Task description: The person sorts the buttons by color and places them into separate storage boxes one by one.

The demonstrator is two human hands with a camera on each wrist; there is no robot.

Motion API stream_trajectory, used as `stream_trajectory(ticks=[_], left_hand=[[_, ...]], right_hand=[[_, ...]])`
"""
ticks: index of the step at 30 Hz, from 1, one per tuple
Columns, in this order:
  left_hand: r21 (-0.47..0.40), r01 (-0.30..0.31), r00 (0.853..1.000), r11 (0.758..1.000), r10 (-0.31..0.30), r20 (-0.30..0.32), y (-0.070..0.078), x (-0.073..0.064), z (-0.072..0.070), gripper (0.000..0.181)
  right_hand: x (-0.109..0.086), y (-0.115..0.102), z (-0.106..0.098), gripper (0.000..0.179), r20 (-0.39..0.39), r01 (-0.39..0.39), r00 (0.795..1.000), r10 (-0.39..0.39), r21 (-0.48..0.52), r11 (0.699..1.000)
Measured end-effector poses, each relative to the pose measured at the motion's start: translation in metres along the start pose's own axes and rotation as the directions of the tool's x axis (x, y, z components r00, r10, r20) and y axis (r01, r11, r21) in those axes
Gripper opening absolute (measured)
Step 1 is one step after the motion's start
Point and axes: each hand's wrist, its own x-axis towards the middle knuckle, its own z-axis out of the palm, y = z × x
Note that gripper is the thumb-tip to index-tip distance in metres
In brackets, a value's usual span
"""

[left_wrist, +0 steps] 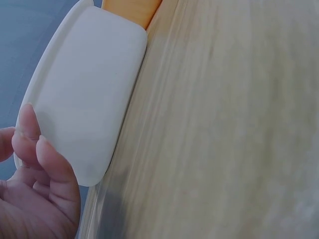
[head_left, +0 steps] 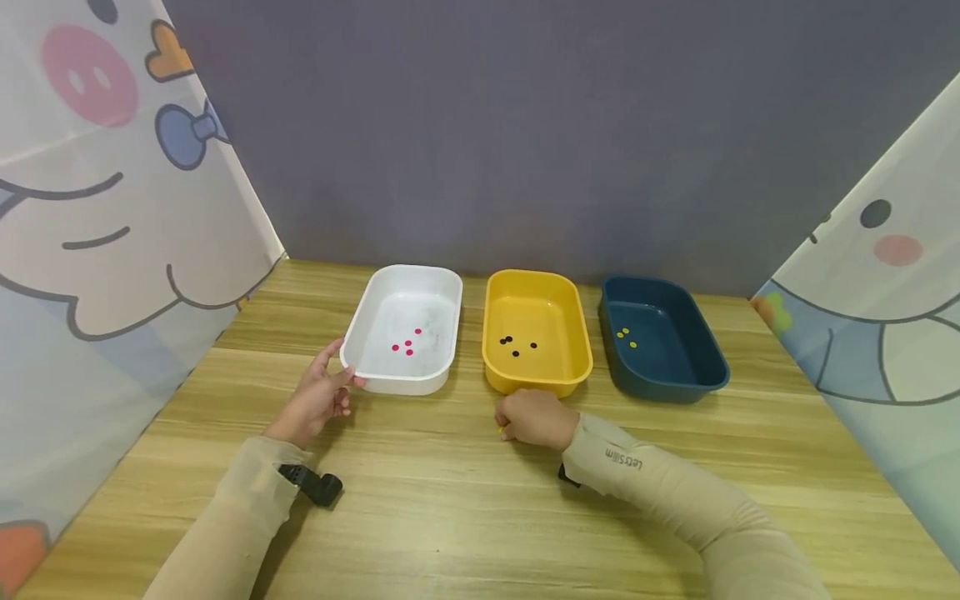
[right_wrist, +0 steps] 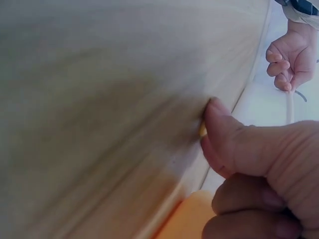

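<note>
My left hand (head_left: 311,406) grips the near left corner of a white plastic tray (head_left: 401,386), thumb at the front wall and a finger along the left side. Several small pink discs (head_left: 408,343) lie in that tray. Just in front of a yellow tray (head_left: 534,386), my right hand (head_left: 538,418) pinches a small yellow disc (right_wrist: 203,129) between thumb and forefinger, low over the table. Several black discs (head_left: 516,353) are inside the yellow tray. To the right, a dark blue tray (head_left: 671,392) holds three yellow discs (head_left: 633,344).
All three trays stand in a row at the back of the wood-grain table (head_left: 450,517). A grey wall panel (head_left: 525,142) rises behind them. Cartoon-printed sheets (head_left: 112,250) flank the table on both sides.
</note>
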Motion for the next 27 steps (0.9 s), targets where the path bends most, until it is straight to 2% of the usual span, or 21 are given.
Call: stream_trajectory(ticks=[15, 27], left_hand=[[-0.02, 0.01, 1.0, 1.0, -0.01, -0.002, 0.002, 0.0001, 0.0009, 0.064], [-0.014, 0.011, 1.0, 1.0, -0.011, -0.009, 0.0023, -0.001, 0.0018, 0.064]], right_hand=[[-0.0033, 0.0085, 0.0011, 0.01, -0.034, 0.082, 0.996, -0.082, -0.003, 0.997], [-0.005, 0.0077, 0.0002, 0.01, -0.023, 0.093, 0.995, -0.093, 0.018, 0.995]])
